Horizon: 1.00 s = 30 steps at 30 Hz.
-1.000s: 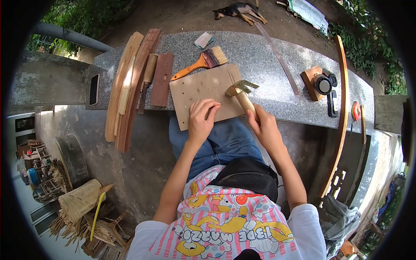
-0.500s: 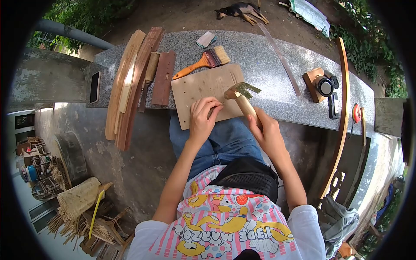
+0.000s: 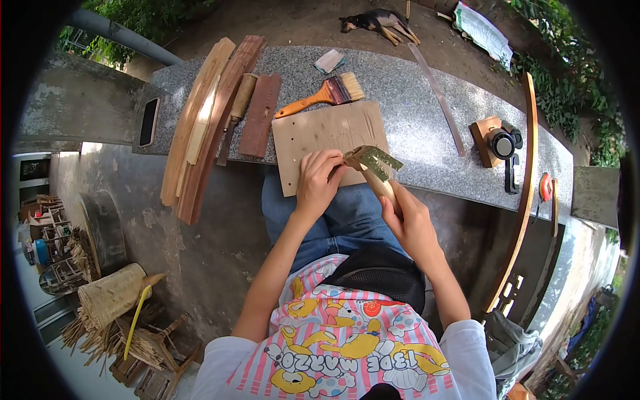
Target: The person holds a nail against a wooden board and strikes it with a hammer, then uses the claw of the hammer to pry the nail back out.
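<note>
At the board's (image 3: pixel 327 130) near edge: left hand (image 3: pixel 319 181) grip pinched shut, on what is too small to tell. Right hand (image 3: pixel 410 223) grip closed on hammer (image 3: pixel 375 170) handle. The head has swung in since a second ago and is now just beside the left fingertips.

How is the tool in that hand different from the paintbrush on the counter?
The toothed tool is gripped in the right hand and tilted up; the paintbrush lies flat on the granite counter, untouched. The toothed tool has a pale handle and brassy metal head; the paintbrush has an orange handle and pale bristles. Both have a handle with a wider head.
</note>
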{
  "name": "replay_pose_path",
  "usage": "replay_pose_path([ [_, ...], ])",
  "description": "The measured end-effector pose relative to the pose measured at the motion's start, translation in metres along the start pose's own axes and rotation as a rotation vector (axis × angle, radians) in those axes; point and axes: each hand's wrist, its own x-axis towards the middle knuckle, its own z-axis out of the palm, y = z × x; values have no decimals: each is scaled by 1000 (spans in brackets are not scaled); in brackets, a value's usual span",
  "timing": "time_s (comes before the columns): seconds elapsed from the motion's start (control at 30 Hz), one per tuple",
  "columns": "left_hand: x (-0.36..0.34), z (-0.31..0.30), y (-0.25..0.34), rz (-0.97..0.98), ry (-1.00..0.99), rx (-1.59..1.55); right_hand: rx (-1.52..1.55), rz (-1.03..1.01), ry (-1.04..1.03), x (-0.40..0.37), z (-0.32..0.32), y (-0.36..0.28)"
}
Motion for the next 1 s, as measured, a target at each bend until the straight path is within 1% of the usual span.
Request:
replay_pose_path([
  [0.07,-1,2,-2,11,3,-3,-86,39,-100,1,3,8],
  [0.1,1,1,-1,12,6,-2,-87,36,-100,2,3,6],
  [0.2,1,-2,3,17,11,-10,-44,35,-57,1,2,-1],
  [0.27,2,-1,4,19,14,-2,5,12,10,0,2,-4],
  [0.3,2,0,4,21,14,-5,2,12,13,0,2,-1],
  [0.37,2,0,3,14,13,-14,-79,28,-77,1,4,7],
  [0.6,2,-1,4,16,16,-23,-31,17,12,0,9,5],
  [0.7,2,-5,3,-4,-27,-43,-46,64,-37,5,5,7],
  [0.77,4,-9,5,-69,-48,-128,18,130,-23,8,0,4],
  [0.8,4,-10,4,-69,-48,-129,27,142,0,10,1,6],
  [0.87,6,-12,3,-135,-54,-244,15,162,-1,16,2,12],
  [0.93,7,-14,5,-106,-89,-208,5,178,0,19,5,20],
  [1.0,8,-13,5,-83,-124,-173,-14,138,-6,19,9,29],
])
